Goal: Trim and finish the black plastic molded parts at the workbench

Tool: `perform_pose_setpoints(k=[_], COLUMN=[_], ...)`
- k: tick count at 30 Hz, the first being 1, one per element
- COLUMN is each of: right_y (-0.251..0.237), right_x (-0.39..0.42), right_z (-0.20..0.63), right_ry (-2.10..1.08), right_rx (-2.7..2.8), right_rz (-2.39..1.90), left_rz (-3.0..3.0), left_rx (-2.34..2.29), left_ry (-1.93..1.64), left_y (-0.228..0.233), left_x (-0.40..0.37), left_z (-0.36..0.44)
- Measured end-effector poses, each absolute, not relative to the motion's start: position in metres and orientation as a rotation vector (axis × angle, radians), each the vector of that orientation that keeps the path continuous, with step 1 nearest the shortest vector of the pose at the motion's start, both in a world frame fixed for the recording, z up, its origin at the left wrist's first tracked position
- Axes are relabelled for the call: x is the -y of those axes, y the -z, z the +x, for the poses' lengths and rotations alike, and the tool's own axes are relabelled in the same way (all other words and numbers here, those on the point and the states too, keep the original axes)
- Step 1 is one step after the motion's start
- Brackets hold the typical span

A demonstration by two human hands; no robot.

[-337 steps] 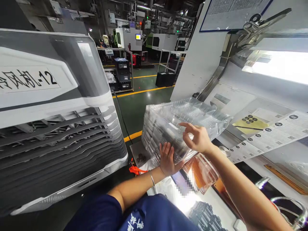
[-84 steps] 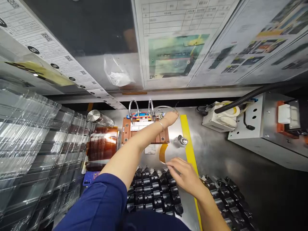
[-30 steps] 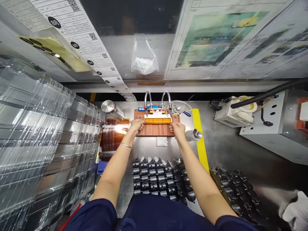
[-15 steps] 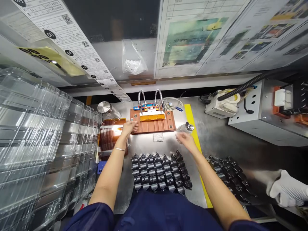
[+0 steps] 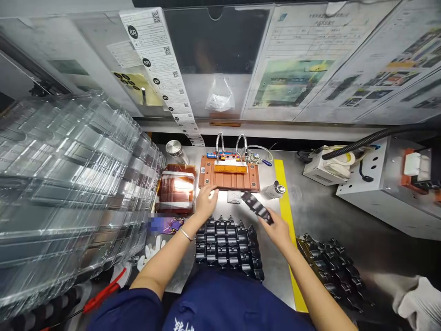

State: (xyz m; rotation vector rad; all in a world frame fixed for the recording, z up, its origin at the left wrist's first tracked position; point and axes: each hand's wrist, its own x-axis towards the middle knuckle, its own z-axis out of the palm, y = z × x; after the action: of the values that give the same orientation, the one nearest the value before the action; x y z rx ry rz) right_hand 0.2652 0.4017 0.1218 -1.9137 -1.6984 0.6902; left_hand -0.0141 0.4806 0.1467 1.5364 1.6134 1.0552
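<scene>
Filling the whole left side of the frame, a tall stack of clear plastic trays [image 5: 69, 184] leans over the steel workbench [image 5: 320, 216]. Along the top of the frame hang printed work-instruction sheets [image 5: 292, 78] and a strip of QR-code labels [image 5: 161, 64]. At the right edge sits a grey metal box [image 5: 382, 184] with a black corrugated hose [image 5: 365, 140] running to it. A yellow tape line [image 5: 284, 202] crosses the bench from centre to lower right.

In the lower centre, a block of black plastic parts [image 5: 225, 246] lies in rows just in front of the person's blue sleeves; a second batch of black parts [image 5: 330, 266] lies at lower right, beyond the tape. Left of centre, a stack of amber trays [image 5: 175, 193] glints under the light. Above the middle of the frame stands the copper-coloured fixture [image 5: 230, 178], with an orange strip [image 5: 230, 168] seated at its back under two bent metal tubes [image 5: 229, 142].

The right hand [image 5: 277, 227] grips a single black part [image 5: 257, 207], fingers closed round its near end, holding it tilted just in front of the fixture and above the rows. The left hand [image 5: 206, 203] hovers at the fixture's front left corner, fingers loosely curled and holding nothing. A small silver-capped bottle [image 5: 275, 189] lies on the tape line. A white-gloved hand [image 5: 418, 303] of another person shows at the bottom right corner.
</scene>
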Motion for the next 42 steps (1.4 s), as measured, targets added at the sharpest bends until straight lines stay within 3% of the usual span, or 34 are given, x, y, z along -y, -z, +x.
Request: perform_pose_setpoints(k=[5,12,21,30,35,42], right_y=[-0.123,-0.089,-0.119,-0.132,-0.114,-0.106], right_x=[-0.494,-0.537,-0.615,-0.643,-0.589,-0.486], right_z=[0.200,0.183,0.282,0.288,0.226,0.203], right_ry=[-0.164,-0.140,-0.104,-0.138,-0.672,-0.948], right_rx=[2.261,2.387,2.196,2.038,1.713,1.557], right_rz=[-1.471,-1.397,-2.347,-2.421,-2.042,-1.763], left_rz=[2.365,2.482,2.441,2.137,1.522,1.255], left_rx=[-1.485,-1.585,-1.621,-1.690,-2.077,-1.842], left_ry=[-0.935,-0.451,-0.352,-0.453,-0.455,-0.696], left_y=[-0.141,-0.109,-0.098,-0.104,-0.119,-0.138], left_x=[-0.492,-0.551,-0.572,-0.573,-0.572,-0.493], left_z=[0.005,0.001,0.009,0.004,0.005,-0.001])
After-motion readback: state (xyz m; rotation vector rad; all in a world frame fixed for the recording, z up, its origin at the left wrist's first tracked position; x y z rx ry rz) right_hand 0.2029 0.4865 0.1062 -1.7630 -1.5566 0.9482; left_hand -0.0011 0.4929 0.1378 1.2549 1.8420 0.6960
